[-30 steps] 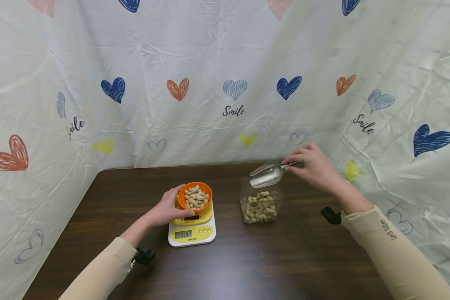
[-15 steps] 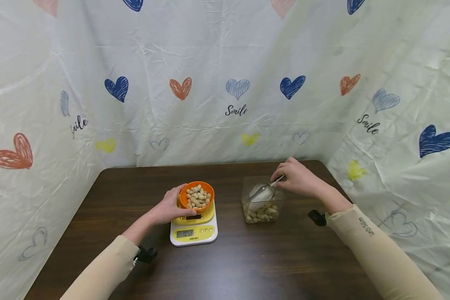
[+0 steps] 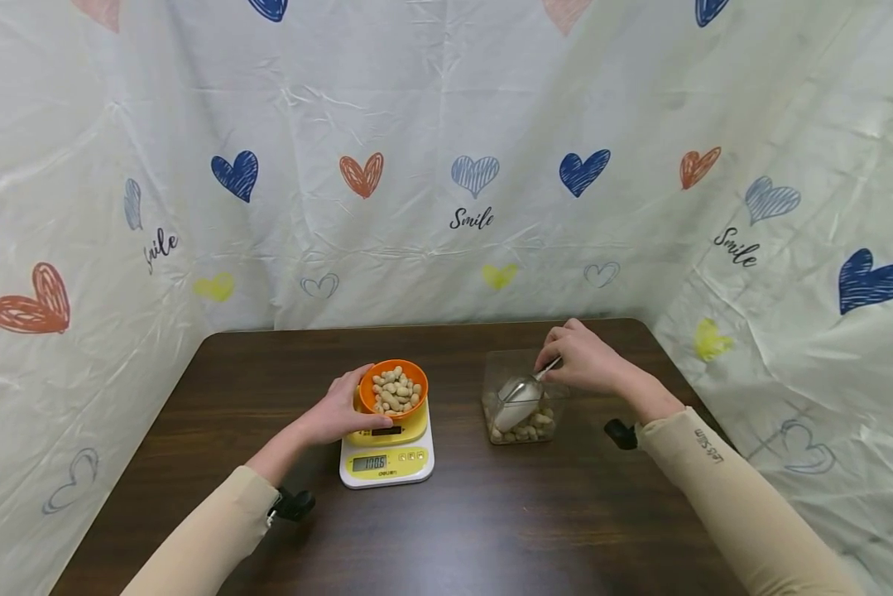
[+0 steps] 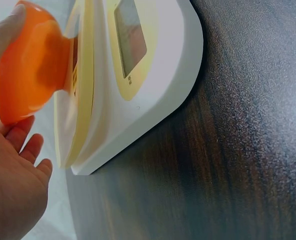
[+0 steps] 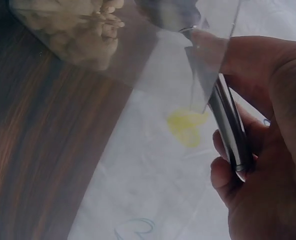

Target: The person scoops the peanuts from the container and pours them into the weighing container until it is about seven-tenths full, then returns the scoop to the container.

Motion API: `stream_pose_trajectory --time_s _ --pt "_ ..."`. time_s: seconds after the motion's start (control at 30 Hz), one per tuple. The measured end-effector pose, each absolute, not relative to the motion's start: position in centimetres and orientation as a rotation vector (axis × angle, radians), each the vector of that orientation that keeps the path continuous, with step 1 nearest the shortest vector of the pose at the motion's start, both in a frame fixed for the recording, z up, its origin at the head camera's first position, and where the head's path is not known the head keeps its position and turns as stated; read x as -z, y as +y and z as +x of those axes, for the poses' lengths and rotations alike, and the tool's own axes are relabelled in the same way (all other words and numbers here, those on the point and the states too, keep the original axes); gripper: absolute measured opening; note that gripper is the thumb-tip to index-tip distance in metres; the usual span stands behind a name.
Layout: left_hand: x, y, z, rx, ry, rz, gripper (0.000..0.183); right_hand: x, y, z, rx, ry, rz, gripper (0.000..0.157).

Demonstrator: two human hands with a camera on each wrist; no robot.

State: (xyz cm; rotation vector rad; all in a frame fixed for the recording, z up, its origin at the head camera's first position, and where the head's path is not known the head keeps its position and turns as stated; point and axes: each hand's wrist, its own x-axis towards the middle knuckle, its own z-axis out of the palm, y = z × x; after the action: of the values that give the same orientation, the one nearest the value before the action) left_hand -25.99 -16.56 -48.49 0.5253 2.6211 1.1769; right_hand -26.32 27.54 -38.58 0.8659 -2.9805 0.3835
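An orange bowl [image 3: 362, 396] of unshelled peanuts [image 3: 397, 391] sits on the yellow platform of a white kitchen scale [image 3: 387, 465]. My left hand [image 3: 339, 411] holds the bowl from its left side, thumb near the front and fingers behind. In the left wrist view the thumb lies against the orange wall, with the fingertips at the bowl's other side. My right hand [image 3: 583, 358] grips the handle of a metal scoop [image 3: 519, 397]. The scoop's head tilts down inside a clear plastic box [image 3: 500, 362], among the peanuts [image 3: 533, 426] at its bottom.
Scale and box stand apart on a dark wooden table [image 3: 483, 530], the box to the right. A white curtain [image 3: 409, 273] printed with hearts hangs behind the table and at both sides. Each wrist wears a black camera.
My right hand has moved down and left, lowering the scoop from above the box into the peanuts. My left hand stays at the bowl; the number on the scale's display has dropped.
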Motion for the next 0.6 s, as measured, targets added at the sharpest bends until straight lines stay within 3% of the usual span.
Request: stream_pose_trajectory --time_s 0.27,0.6 --pt "48.6 -16.4 -26.0 -1.185 2.613 0.502 0.125 39.1 28.0 -26.0 -0.368 -2.958 0.813 0.018" --pt "47.4 -18.6 -24.5 -1.123 2.737 0.477 0.126 38.6 30.7 -24.0 -0.576 -2.875 0.688 0.051"
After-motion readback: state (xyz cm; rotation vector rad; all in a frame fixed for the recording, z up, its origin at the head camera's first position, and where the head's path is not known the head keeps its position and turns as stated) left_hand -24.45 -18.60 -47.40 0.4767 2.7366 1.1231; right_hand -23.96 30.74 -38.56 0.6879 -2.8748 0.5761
